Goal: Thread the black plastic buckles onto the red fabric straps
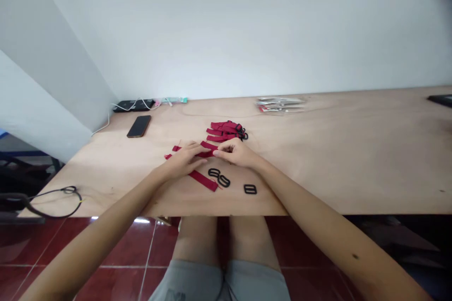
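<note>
My left hand lies over red webbing straps on the table, fingers stretched out and the thumb apart. My right hand pinches the end of a red strap between thumb and fingertips. Another red strap piece comes out below my left hand, with a loose thread at its end. Close to it are two black slide buckles touching each other. A third black slide buckle sits apart, to the right. Beyond my hands is a pile of red straps with black plastic hooks and buckles.
At the back left are a dark phone and black boxes with a white cable. Flat plastic packets lie near the wall. A black cable loop crosses the left front edge. A dark flat object is at far right.
</note>
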The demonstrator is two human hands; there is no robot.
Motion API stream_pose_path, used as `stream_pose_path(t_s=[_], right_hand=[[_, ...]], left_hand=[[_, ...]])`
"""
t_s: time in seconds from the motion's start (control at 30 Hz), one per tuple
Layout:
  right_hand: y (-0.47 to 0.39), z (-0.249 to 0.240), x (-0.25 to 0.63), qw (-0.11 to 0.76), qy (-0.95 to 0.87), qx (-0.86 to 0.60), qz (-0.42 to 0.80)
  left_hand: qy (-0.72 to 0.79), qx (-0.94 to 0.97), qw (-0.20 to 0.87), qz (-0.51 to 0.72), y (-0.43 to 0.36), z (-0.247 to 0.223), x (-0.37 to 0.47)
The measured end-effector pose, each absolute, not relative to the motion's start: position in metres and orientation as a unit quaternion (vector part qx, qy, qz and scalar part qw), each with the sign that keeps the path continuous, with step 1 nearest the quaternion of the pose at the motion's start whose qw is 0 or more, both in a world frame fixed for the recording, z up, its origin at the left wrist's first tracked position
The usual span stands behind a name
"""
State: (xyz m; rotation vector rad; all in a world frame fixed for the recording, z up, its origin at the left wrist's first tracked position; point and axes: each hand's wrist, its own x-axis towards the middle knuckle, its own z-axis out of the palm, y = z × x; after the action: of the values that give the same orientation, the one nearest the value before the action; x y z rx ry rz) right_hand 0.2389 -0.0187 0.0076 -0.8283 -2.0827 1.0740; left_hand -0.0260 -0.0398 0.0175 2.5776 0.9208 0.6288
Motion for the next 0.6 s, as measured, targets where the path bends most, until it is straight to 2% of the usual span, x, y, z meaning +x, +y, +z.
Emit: stream_pose_path(t_s=[0.3,0.43,0.6], right_hand=[[-0.018,-0.006,0.239,0.31,-0.806,-0.314,0.393],[-0.023,-0.004,0.243,0.268,-0.826,-0.302,0.392],[-0.026,-0.002,0.246,0.216,-0.889,-0.255,0.313]], left_hand=[[0.311,0.889,0.218,0.256,-0.023,0.017,-0.016],[0.352,0.841,0.291,0.289,-0.005,0.023,-0.019],[0.349,0.82,0.302,0.338,0.006,0.009,-0.013]])
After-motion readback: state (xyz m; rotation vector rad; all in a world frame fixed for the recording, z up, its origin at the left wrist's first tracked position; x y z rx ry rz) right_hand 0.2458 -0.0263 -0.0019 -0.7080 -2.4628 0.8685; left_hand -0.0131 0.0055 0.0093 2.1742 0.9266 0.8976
